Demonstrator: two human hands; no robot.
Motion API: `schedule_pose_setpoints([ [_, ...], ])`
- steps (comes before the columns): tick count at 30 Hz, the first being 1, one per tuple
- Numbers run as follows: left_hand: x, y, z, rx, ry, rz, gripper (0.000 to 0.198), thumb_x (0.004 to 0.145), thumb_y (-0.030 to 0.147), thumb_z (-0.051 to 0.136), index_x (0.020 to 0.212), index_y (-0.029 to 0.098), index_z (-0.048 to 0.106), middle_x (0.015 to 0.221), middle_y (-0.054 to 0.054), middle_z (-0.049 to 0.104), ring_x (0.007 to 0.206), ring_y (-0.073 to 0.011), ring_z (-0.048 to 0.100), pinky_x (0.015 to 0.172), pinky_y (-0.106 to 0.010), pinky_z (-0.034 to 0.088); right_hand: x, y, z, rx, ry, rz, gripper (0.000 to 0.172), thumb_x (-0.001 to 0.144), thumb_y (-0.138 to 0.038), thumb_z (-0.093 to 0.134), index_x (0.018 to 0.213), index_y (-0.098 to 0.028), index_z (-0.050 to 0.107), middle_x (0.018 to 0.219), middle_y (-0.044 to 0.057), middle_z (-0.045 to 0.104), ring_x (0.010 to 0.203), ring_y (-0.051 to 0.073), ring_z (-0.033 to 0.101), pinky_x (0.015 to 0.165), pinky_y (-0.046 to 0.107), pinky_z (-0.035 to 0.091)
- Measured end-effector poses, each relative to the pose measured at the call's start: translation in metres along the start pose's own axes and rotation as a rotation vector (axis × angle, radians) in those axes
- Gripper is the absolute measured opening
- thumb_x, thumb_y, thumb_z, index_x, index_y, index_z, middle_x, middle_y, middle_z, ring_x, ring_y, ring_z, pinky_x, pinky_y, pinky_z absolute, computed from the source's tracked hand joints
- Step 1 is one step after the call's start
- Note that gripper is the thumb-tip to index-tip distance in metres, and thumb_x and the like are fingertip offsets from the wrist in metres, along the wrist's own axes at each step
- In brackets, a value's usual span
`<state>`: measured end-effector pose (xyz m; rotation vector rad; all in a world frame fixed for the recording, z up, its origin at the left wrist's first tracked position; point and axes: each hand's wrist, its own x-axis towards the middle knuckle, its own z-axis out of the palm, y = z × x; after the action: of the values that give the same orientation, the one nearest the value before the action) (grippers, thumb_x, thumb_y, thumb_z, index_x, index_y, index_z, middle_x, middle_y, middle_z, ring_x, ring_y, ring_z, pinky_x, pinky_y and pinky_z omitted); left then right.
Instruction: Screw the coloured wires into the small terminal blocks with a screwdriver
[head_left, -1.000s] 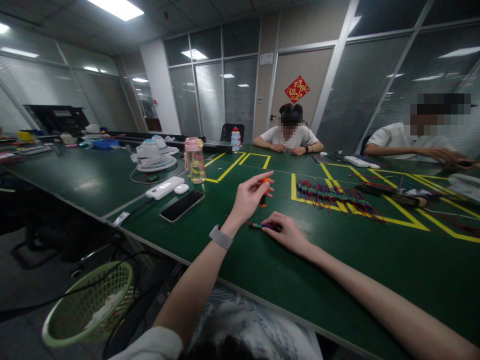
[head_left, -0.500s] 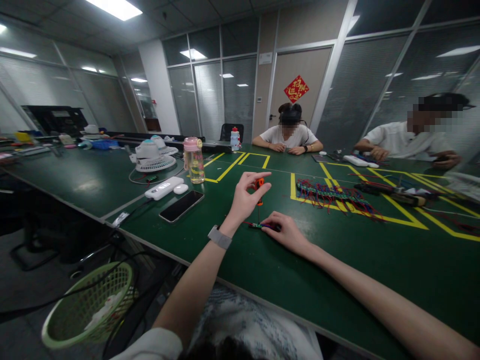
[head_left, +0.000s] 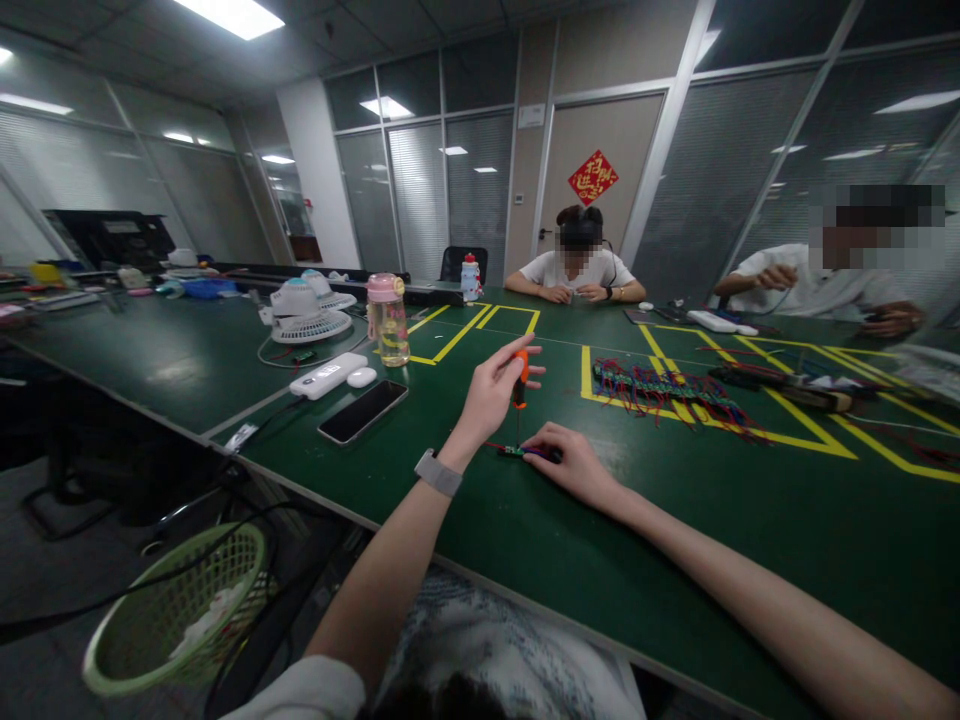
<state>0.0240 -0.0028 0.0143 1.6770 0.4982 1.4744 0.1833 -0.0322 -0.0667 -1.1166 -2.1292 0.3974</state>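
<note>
My left hand (head_left: 491,385) has the orange and black handle of a screwdriver (head_left: 522,380) between the thumb and the fingers, which are stretched out behind it. The screwdriver stands upright, its thin shaft running down to a small green circuit board (head_left: 513,451) on the table. My right hand (head_left: 574,462) rests low on the table with its fingers closed on the board's right end and the dark wires there. A red wire runs off the board's left side. The exact contact of the tip with the board is too small to make out.
On the green table (head_left: 480,540), a phone (head_left: 364,412), a white power strip (head_left: 328,375) and a pink-lidded bottle (head_left: 388,322) lie or stand to the left. Wired boards (head_left: 667,388) sit right, inside yellow tape. Two people sit across. A green basket (head_left: 180,610) stands below.
The fingers of my left hand have shifted round the screwdriver handle, from curled over its top to stretched behind it. My right hand stays put. The person at right has raised a hand.
</note>
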Motion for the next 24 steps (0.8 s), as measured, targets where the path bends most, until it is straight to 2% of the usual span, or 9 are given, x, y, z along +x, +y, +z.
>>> schedule_pose_setpoints([
  [2, -0.0004, -0.0012, 0.0009, -0.002, -0.004, -0.015, 0.040, 0.085, 0.030, 0.055, 0.123, 0.021, 0.053, 0.104, -0.007, 0.064, 0.079, -0.0131, 0.064, 0.069, -0.026, 0.053, -0.0002, 0.0002, 0.0003, 0.001, 0.001, 0.000, 0.013, 0.081, -0.024, 0.060, 0.088, -0.018, 0.070, 0.079, 0.004, 0.059, 0.069, 0.014, 0.055, 0.064, 0.027, 0.045],
  [4, -0.0008, -0.0022, 0.0007, 0.109, 0.044, 0.032, 0.038, 0.080, 0.029, 0.062, 0.117, 0.021, 0.059, 0.096, -0.004, 0.064, 0.078, -0.0123, 0.062, 0.069, -0.024, 0.052, -0.0004, -0.0002, 0.0003, 0.000, 0.001, 0.003, 0.013, 0.081, -0.024, 0.060, 0.087, -0.018, 0.070, 0.079, 0.004, 0.059, 0.068, 0.014, 0.055, 0.063, 0.026, 0.045],
  [7, -0.0005, -0.0026, -0.0008, 0.216, 0.096, 0.088, 0.027, 0.082, 0.030, 0.059, 0.106, 0.021, 0.066, 0.105, -0.006, 0.062, 0.090, -0.0140, 0.060, 0.075, -0.023, 0.050, -0.0006, -0.0013, -0.0002, 0.004, -0.003, 0.010, 0.014, 0.081, -0.023, 0.060, 0.087, -0.018, 0.070, 0.079, 0.004, 0.059, 0.069, 0.014, 0.055, 0.062, 0.026, 0.045],
  [10, 0.0004, -0.0027, -0.0016, 0.094, 0.087, 0.016, 0.031, 0.088, 0.030, 0.048, 0.114, 0.019, 0.061, 0.111, -0.008, 0.061, 0.088, -0.0146, 0.062, 0.073, -0.026, 0.052, -0.0004, -0.0015, -0.0007, 0.007, -0.007, 0.013, 0.014, 0.081, -0.024, 0.060, 0.088, -0.018, 0.070, 0.080, 0.004, 0.060, 0.070, 0.014, 0.056, 0.063, 0.027, 0.045],
  [13, 0.0007, -0.0037, -0.0020, 0.091, 0.108, -0.018, 0.033, 0.085, 0.031, 0.055, 0.115, 0.019, 0.060, 0.099, -0.007, 0.063, 0.076, -0.0130, 0.062, 0.066, -0.025, 0.053, -0.0002, -0.0010, -0.0007, 0.003, -0.008, 0.008, 0.014, 0.081, -0.023, 0.059, 0.088, -0.018, 0.070, 0.080, 0.004, 0.060, 0.071, 0.015, 0.056, 0.066, 0.027, 0.046],
  [17, 0.0014, -0.0048, -0.0040, 0.286, 0.221, 0.089, 0.025, 0.081, 0.032, 0.061, 0.102, 0.020, 0.068, 0.101, -0.006, 0.059, 0.089, -0.0143, 0.059, 0.074, -0.023, 0.050, -0.0003, -0.0015, -0.0008, 0.003, -0.011, 0.010, 0.014, 0.081, -0.023, 0.059, 0.088, -0.017, 0.070, 0.080, 0.004, 0.059, 0.071, 0.014, 0.056, 0.065, 0.027, 0.046],
  [19, 0.0019, -0.0048, -0.0044, 0.229, 0.207, 0.072, 0.027, 0.085, 0.033, 0.054, 0.105, 0.020, 0.067, 0.109, -0.008, 0.058, 0.093, -0.0153, 0.059, 0.075, -0.024, 0.051, -0.0004, -0.0021, -0.0010, 0.001, -0.012, 0.012, 0.014, 0.081, -0.023, 0.059, 0.088, -0.017, 0.070, 0.080, 0.004, 0.059, 0.070, 0.014, 0.056, 0.065, 0.026, 0.045],
  [21, 0.0019, -0.0045, -0.0038, 0.106, 0.131, 0.014, 0.031, 0.089, 0.033, 0.048, 0.113, 0.019, 0.062, 0.111, -0.009, 0.059, 0.088, -0.0148, 0.061, 0.072, -0.026, 0.052, -0.0005, -0.0026, -0.0009, -0.001, -0.009, 0.014, 0.014, 0.082, -0.022, 0.059, 0.088, -0.017, 0.070, 0.080, 0.004, 0.059, 0.071, 0.014, 0.055, 0.065, 0.026, 0.045],
  [24, 0.0009, -0.0037, -0.0024, 0.117, 0.097, 0.016, 0.031, 0.084, 0.031, 0.056, 0.113, 0.020, 0.062, 0.100, -0.007, 0.060, 0.079, -0.0126, 0.060, 0.069, -0.025, 0.052, -0.0004, -0.0030, -0.0005, -0.005, -0.007, 0.017, 0.013, 0.081, -0.022, 0.060, 0.088, -0.017, 0.070, 0.080, 0.004, 0.059, 0.070, 0.014, 0.055, 0.065, 0.026, 0.045],
])
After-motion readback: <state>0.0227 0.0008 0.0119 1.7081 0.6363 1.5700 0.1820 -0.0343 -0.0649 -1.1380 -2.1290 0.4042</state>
